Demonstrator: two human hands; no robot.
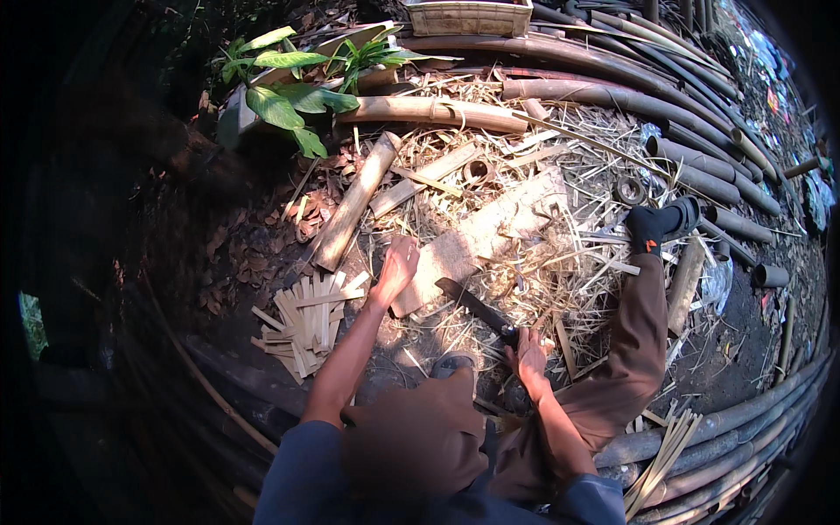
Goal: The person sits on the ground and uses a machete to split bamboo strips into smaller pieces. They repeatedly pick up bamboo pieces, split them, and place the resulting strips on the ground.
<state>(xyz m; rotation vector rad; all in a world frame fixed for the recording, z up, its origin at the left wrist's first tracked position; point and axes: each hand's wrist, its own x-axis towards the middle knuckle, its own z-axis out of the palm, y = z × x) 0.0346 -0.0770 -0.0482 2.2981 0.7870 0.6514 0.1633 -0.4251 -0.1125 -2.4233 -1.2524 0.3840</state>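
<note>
My right hand [529,357] is wrapped round the handle of a machete [477,308]. Its dark blade points up and to the left, over the ground by the near end of a flat wooden board [446,267]. My left hand [399,264] is closed beside that board's left edge; what its fingers hold, if anything, I cannot make out. Below and left of this hand lies a heap of short, pale split bamboo strips [306,325]. Thin shavings [586,254] cover the board's right side and the ground around it.
A thick log [359,203] lies beyond my left hand. Long bamboo poles [604,96] are stacked at the far right, below a crate [470,17]. A leafy plant [284,96] stands far left. My outstretched leg [637,324] is at right, near long strips [665,459].
</note>
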